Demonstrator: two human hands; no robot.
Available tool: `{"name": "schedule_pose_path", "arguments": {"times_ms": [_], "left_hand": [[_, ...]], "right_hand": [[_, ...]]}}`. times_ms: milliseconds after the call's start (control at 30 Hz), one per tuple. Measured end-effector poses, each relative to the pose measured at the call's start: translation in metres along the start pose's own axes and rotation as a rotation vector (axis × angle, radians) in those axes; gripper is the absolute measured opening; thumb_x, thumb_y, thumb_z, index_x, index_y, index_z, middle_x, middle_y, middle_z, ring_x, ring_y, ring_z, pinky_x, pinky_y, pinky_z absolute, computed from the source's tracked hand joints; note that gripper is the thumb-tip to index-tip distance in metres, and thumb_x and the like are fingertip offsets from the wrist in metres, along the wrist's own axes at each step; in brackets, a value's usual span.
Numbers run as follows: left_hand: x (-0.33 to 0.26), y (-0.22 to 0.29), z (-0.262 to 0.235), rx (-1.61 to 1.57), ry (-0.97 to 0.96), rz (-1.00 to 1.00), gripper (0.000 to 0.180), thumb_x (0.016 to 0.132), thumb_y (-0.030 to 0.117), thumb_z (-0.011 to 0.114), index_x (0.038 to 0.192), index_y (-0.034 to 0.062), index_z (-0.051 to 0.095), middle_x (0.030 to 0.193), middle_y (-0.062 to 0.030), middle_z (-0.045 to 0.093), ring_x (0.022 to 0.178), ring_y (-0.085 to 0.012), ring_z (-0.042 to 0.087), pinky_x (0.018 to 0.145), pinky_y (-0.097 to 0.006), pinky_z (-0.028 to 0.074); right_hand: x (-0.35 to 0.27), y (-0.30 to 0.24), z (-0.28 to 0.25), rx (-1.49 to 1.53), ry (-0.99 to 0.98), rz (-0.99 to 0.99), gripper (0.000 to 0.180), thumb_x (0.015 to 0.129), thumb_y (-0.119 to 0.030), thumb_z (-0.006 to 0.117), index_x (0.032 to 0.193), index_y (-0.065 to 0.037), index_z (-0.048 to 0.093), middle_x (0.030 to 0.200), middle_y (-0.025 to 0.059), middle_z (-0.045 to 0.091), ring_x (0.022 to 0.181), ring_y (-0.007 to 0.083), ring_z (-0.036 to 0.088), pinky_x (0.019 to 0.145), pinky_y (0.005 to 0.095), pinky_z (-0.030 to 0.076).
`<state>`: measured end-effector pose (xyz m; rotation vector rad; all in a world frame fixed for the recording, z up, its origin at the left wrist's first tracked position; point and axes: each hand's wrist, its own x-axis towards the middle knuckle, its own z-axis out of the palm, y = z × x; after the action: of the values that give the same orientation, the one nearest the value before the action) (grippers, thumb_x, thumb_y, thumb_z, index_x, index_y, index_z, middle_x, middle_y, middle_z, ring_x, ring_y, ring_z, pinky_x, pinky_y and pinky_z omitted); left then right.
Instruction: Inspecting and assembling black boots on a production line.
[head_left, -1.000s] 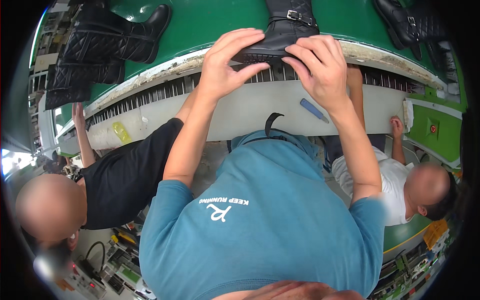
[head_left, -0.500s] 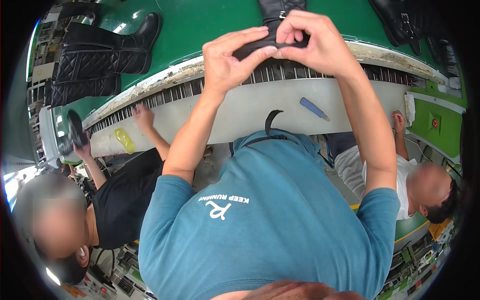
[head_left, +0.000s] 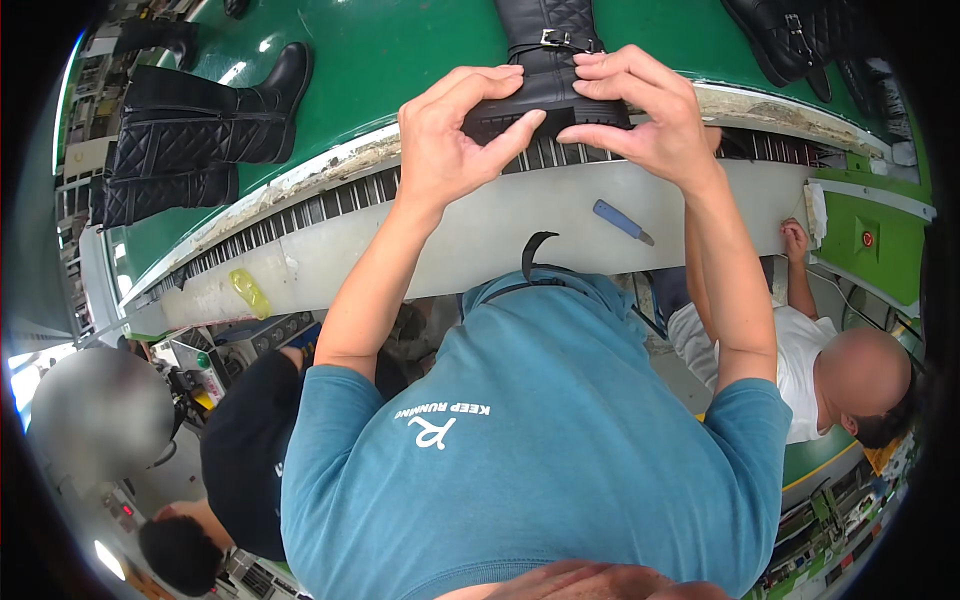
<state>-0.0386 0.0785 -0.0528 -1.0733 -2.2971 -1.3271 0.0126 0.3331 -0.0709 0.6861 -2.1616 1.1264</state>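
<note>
A black quilted boot (head_left: pixel 548 68) with a buckled strap lies ahead of me, its sole end towards me. My left hand (head_left: pixel 455 130) wraps the left side of this end, fingers on the upper and thumb by the sole edge. Round the right side goes my right hand (head_left: pixel 650 110), its fingertips on the upper and its thumb under the sole edge. Both hands hold the boot, with a gap between the two thumbs. Parts of the sole are hidden behind the fingers.
A blue-handled tool (head_left: pixel 622 222) and crumpled yellow film (head_left: pixel 249 292) lie on the pale ledge (head_left: pixel 380 245). A curved black strip (head_left: pixel 532 250) is near my waist. More black boots (head_left: pixel 200 125) lie on the green surface (head_left: pixel 400 45). Co-workers are at both sides.
My right fingers have uncurled from a pinch at the sole and now spread over the boot's upper. The thumbs have parted. The left co-worker has leaned away, and the boot they held is out of sight.
</note>
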Motion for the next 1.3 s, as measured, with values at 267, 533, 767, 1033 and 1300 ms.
{"name": "schedule_pose_path", "arguments": {"times_ms": [267,533,767,1033,1300], "left_hand": [[0.002,-0.010,0.011,0.091,0.072,0.039,0.041,0.069,0.025,0.104,0.089,0.0014,0.077,0.096,-0.0123,0.082,0.088,-0.0256,0.081,0.078,-0.036,0.064],[-0.013,-0.011,0.009,0.053,0.166,0.333,0.044,0.062,0.027,0.108,0.087,0.0051,0.079,0.097,-0.0107,0.084,0.095,-0.0252,0.083,0.079,-0.034,0.066],[-0.059,0.022,-0.005,-0.002,0.163,0.302,0.053,0.060,0.039,0.107,0.091,0.0057,0.079,0.096,-0.0084,0.084,0.095,-0.0291,0.081,0.088,-0.039,0.064],[-0.086,0.045,-0.024,0.048,0.143,0.161,0.034,0.103,0.023,0.059,0.097,-0.0004,0.084,0.093,-0.0161,0.081,0.089,-0.0332,0.074,0.092,-0.047,0.058],[-0.099,0.040,-0.025,-0.017,0.062,0.061,0.058,0.111,0.034,0.041,0.097,-0.0033,0.083,0.096,-0.0171,0.079,0.089,-0.0312,0.071,0.093,-0.045,0.055]], "right_hand": [[0.008,-0.002,-0.003,0.076,-0.089,0.287,0.043,0.068,-0.017,0.105,0.100,-0.003,0.079,0.102,0.0112,0.075,0.105,0.0261,0.077,0.093,0.0370,0.059],[-0.031,-0.022,0.020,0.451,0.375,0.956,0.086,0.087,-0.038,0.096,0.148,0.009,0.057,0.138,0.0236,0.069,0.126,0.0289,0.069,0.110,0.0376,0.056],[-0.063,-0.075,0.016,1.105,0.258,1.058,0.045,0.100,-0.021,0.082,0.135,0.004,0.068,0.123,0.0110,0.076,0.108,0.0159,0.073,0.099,0.0327,0.059],[-0.087,-0.151,0.011,0.874,0.281,0.791,0.052,0.099,-0.004,0.080,0.146,0.004,0.059,0.135,0.0120,0.070,0.122,0.0185,0.069,0.110,0.0375,0.054],[-0.108,-0.156,0.018,0.858,0.280,0.871,0.055,0.099,-0.005,0.080,0.148,0.003,0.056,0.135,0.0114,0.069,0.124,0.0183,0.067,0.112,0.0369,0.053]]}}
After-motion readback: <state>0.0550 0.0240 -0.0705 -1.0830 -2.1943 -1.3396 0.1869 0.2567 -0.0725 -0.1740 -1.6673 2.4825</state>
